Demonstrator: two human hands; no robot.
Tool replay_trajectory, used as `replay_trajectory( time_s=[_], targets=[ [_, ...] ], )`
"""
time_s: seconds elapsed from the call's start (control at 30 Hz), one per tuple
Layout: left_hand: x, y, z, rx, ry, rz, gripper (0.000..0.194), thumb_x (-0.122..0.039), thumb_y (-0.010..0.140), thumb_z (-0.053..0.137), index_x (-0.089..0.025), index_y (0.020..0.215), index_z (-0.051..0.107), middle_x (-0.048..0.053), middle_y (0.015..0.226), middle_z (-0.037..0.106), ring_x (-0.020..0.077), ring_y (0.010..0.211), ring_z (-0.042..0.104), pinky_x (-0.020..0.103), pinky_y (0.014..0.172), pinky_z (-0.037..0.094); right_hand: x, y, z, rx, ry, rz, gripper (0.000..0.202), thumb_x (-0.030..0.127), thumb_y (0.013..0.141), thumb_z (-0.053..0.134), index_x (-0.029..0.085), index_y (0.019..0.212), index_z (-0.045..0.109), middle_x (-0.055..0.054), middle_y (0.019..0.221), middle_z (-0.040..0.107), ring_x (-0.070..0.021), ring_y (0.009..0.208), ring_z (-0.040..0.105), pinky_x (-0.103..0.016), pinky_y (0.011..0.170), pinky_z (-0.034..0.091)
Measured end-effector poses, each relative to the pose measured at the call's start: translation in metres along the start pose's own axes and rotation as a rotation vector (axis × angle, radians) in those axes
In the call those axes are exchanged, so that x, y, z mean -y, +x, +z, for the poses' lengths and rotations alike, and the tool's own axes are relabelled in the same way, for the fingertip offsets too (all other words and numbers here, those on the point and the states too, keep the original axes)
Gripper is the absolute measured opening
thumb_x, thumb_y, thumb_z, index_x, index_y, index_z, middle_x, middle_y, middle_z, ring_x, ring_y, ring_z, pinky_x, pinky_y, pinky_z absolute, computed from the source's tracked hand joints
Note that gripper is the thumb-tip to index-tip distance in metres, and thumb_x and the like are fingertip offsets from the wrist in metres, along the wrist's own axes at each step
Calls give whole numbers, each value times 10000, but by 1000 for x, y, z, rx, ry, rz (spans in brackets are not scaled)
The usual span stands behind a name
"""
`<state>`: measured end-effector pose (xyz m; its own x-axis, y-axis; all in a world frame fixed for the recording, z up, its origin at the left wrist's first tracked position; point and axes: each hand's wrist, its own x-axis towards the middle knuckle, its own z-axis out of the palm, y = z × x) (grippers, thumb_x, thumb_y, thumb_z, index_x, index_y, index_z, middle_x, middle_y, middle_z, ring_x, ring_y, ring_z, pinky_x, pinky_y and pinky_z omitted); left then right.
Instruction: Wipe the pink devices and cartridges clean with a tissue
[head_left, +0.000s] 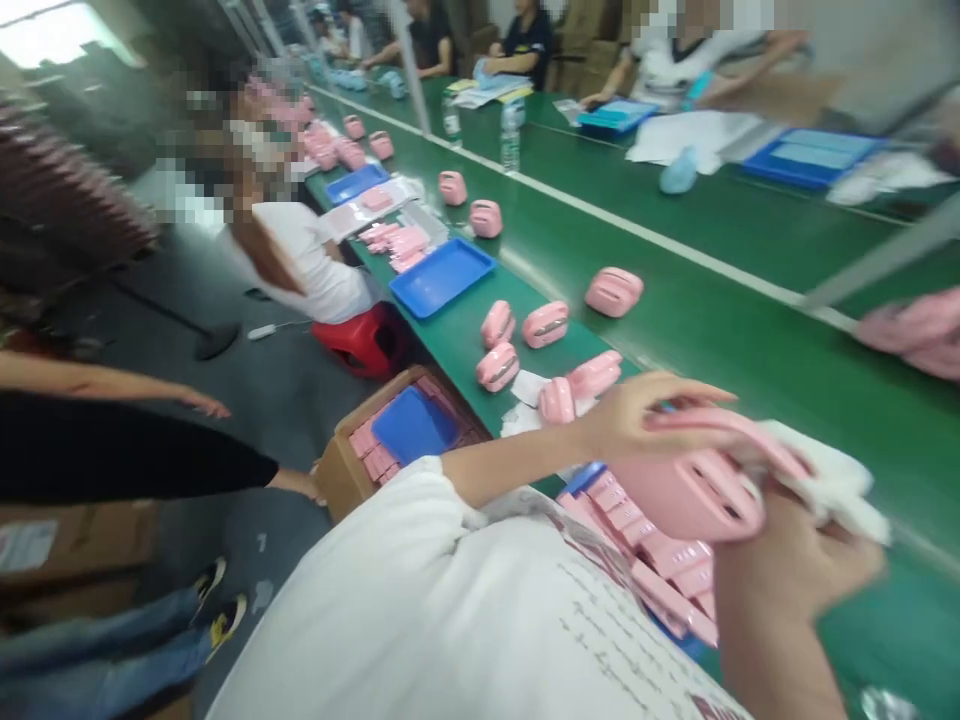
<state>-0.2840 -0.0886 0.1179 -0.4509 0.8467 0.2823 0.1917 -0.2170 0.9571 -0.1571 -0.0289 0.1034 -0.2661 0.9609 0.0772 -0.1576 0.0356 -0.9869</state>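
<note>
My left hand (637,415) is closed on a curved pink plastic cover (772,445), its fingers lying over the top. Just below, a rounded pink plastic housing (675,495) with slots in its end sits between my hands; which hand bears it I cannot tell. My right hand (810,560) is closed around a bunched white cloth (832,470) at the cover's far end. Beneath them, a blue tray (585,478) holds several small pink parts (622,515). Motion blurs the hands.
Several pink housings (546,324) stand on the green table (555,240) near a blue tray (442,278). A person's hand (300,483) touches a cardboard box (345,480) of pink parts at left. A seated co-worker (307,260) is farther along; others sit across.
</note>
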Motion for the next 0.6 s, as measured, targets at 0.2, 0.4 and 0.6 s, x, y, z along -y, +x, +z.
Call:
replay_trajectory(
  time_s=[0.2,0.4,0.6],
  targets=[
    [37,-40,8,-78,-399,-368,990,-472,456,871,-265,1312,419,112,1282,505,290,1210,484,395,960,440,0,12,3,-161,264,181,126,197,644,662,182,766,635,14,740,647,-136,660,606,-268,623,517],
    [35,-44,15,-119,-391,-411,790,-498,554,812,-235,1188,421,76,1164,544,223,1083,531,356,930,452,-3,7,-4,69,133,127,251,359,748,611,184,922,659,-46,863,675,-184,805,622,-314,720,500],
    [18,-31,4,101,0,-277,875,-366,553,836,-257,1282,364,70,1273,457,231,1126,483,335,951,430,20,36,-29,236,-460,65,196,325,714,536,162,615,579,3,539,515,-137,539,454,-271,530,359]
  ],
)
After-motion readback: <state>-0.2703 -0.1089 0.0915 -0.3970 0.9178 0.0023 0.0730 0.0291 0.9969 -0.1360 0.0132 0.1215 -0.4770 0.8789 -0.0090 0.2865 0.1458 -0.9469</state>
